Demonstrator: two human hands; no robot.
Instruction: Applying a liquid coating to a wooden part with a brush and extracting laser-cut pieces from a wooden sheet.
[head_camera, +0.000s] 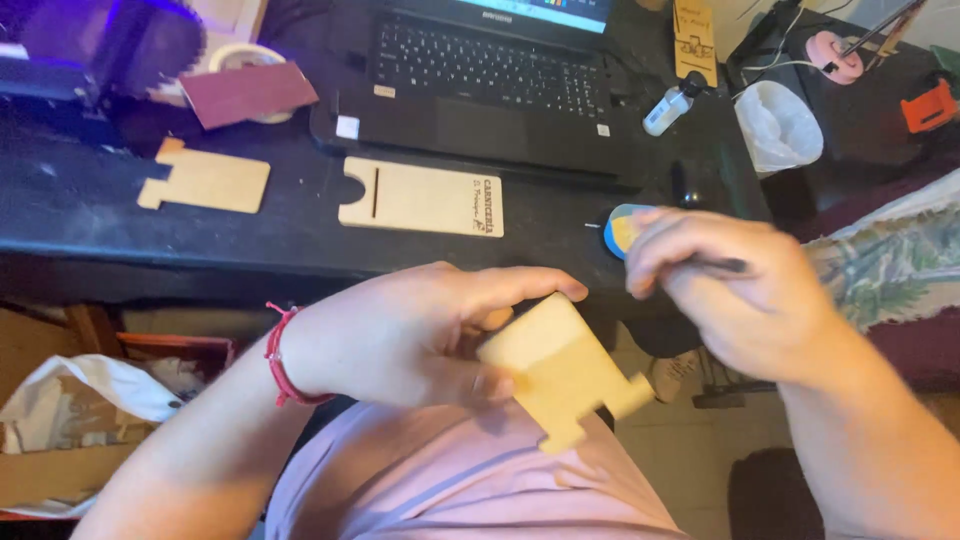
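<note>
**Two hands, one cut plywood piece**

The left hand (420, 335), a red cord at its wrist, grips a pale, flat plywood piece with notched tabs (563, 372), holding it tilted above the lap, in front of the desk edge. Just beside it, the right hand (735, 295) closes around a thin dark stick-like tool (722, 265), blurred. Behind that hand a small blue-and-yellow round container (620, 230) sits on the black desk (80, 200). Farther back lie a slotted rectangular wooden plate (422, 197), a tabbed wooden cut-out (205, 180) and a black laptop (480, 90).
</note>
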